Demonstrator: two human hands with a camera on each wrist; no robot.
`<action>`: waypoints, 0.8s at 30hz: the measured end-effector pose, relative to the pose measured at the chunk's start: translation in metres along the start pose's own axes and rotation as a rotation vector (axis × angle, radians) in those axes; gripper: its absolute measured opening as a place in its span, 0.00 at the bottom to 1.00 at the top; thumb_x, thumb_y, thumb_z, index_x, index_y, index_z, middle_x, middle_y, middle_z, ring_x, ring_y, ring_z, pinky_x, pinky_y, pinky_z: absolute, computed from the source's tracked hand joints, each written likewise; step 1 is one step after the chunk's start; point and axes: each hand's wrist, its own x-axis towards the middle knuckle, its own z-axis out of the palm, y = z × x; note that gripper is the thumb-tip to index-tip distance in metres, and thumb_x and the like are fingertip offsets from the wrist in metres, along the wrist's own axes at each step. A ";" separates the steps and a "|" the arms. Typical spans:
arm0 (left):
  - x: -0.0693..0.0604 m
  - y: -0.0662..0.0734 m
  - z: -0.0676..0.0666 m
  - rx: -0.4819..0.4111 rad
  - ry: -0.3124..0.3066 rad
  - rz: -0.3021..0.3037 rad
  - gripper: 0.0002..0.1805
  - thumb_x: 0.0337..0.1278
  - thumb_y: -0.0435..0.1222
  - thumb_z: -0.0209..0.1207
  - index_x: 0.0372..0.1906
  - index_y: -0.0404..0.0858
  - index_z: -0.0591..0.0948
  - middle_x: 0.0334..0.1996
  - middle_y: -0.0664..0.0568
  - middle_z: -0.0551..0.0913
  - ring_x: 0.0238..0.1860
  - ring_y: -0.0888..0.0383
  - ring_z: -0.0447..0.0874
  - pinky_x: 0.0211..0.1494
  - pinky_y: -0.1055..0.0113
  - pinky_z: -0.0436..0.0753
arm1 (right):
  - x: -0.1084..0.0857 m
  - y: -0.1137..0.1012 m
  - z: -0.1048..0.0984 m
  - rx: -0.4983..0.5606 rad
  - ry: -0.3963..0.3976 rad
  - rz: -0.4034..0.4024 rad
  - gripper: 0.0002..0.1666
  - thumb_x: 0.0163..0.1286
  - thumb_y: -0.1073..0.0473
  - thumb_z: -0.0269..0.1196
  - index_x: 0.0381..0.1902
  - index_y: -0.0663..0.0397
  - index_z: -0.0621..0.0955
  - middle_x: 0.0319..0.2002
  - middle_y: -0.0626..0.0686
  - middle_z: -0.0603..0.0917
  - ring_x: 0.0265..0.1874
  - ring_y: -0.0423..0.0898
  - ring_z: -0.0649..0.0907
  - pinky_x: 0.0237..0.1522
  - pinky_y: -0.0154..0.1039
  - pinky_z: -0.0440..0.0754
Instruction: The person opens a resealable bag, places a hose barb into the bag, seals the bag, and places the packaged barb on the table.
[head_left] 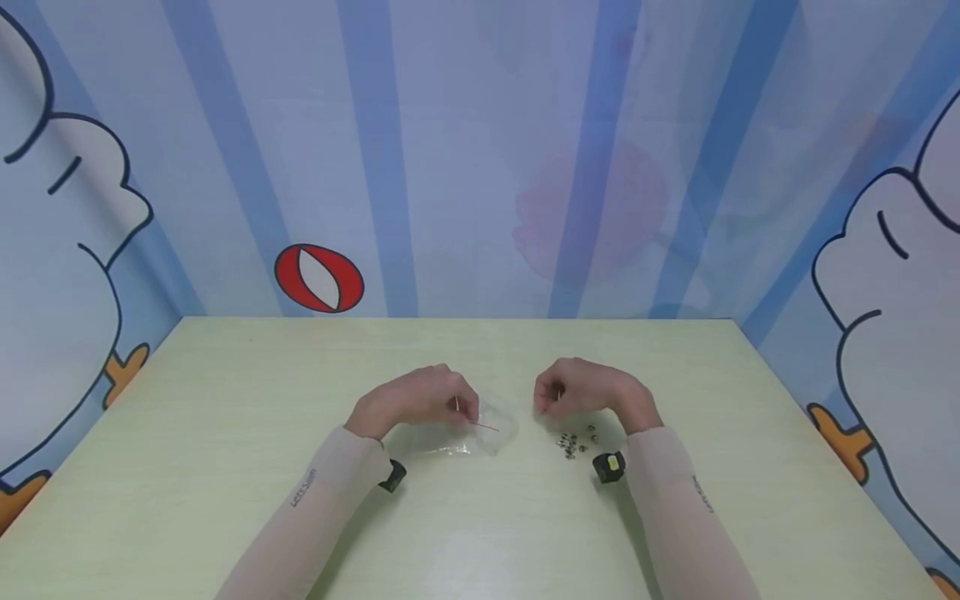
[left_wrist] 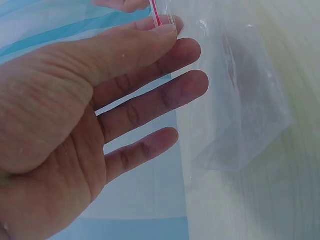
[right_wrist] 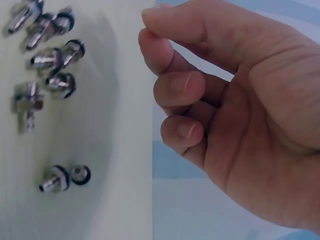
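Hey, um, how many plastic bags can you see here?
1 that I can make out: a clear bag, pinched at its red-striped edge by the left hand, left of the metal fittings. Another could be hidden beneath it.

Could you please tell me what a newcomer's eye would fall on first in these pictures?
Probably the bold red-and-white oval on the blue striped backdrop, left of centre above the far edge of the pale wood-grain table. Next might come the small, shiny metal fittings with dark rings, scattered on the table near the right grip. The clear plastic bag with a red line, pinched in the left grip, would likely follow.
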 end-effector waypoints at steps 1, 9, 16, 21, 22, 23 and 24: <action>0.000 0.000 0.000 0.000 -0.001 -0.002 0.06 0.61 0.31 0.67 0.38 0.46 0.89 0.36 0.58 0.87 0.37 0.65 0.82 0.46 0.70 0.79 | 0.000 -0.002 0.000 0.000 0.001 -0.014 0.08 0.64 0.71 0.61 0.33 0.55 0.84 0.29 0.46 0.81 0.28 0.42 0.75 0.34 0.39 0.75; 0.000 -0.001 0.000 -0.002 -0.003 0.004 0.06 0.61 0.31 0.67 0.38 0.46 0.89 0.36 0.57 0.88 0.37 0.66 0.82 0.46 0.70 0.80 | 0.002 -0.015 -0.002 0.042 0.013 -0.118 0.06 0.65 0.70 0.60 0.35 0.59 0.84 0.31 0.46 0.82 0.30 0.44 0.77 0.35 0.39 0.77; 0.001 0.000 0.000 -0.004 0.005 0.030 0.04 0.61 0.32 0.67 0.38 0.44 0.89 0.35 0.57 0.88 0.36 0.66 0.82 0.45 0.70 0.80 | 0.004 -0.017 -0.002 0.058 0.028 -0.165 0.06 0.65 0.70 0.61 0.34 0.56 0.84 0.31 0.46 0.82 0.30 0.44 0.78 0.35 0.38 0.77; 0.002 0.000 0.001 0.000 0.002 0.021 0.05 0.61 0.32 0.67 0.38 0.44 0.89 0.36 0.57 0.88 0.36 0.66 0.82 0.45 0.70 0.80 | 0.008 -0.020 0.001 0.051 0.031 -0.186 0.06 0.64 0.69 0.61 0.34 0.55 0.84 0.31 0.45 0.82 0.30 0.43 0.78 0.35 0.37 0.77; 0.002 0.000 0.002 0.004 0.000 0.018 0.05 0.61 0.32 0.67 0.39 0.44 0.89 0.36 0.57 0.88 0.36 0.66 0.82 0.45 0.70 0.80 | 0.008 -0.020 0.002 0.052 0.031 -0.189 0.06 0.64 0.69 0.61 0.34 0.55 0.83 0.31 0.45 0.82 0.31 0.43 0.78 0.35 0.37 0.77; 0.003 0.000 0.002 0.008 -0.001 0.014 0.05 0.61 0.32 0.67 0.39 0.44 0.89 0.35 0.58 0.87 0.36 0.66 0.82 0.45 0.70 0.80 | 0.008 -0.021 0.002 0.056 0.030 -0.193 0.06 0.64 0.69 0.61 0.34 0.55 0.83 0.31 0.45 0.82 0.31 0.43 0.78 0.35 0.37 0.78; 0.003 -0.001 0.002 0.013 -0.003 0.008 0.05 0.62 0.32 0.67 0.39 0.45 0.89 0.35 0.59 0.87 0.36 0.66 0.82 0.46 0.70 0.80 | 0.009 -0.021 0.003 0.057 0.030 -0.196 0.06 0.65 0.70 0.61 0.34 0.56 0.83 0.31 0.44 0.82 0.31 0.43 0.78 0.36 0.37 0.78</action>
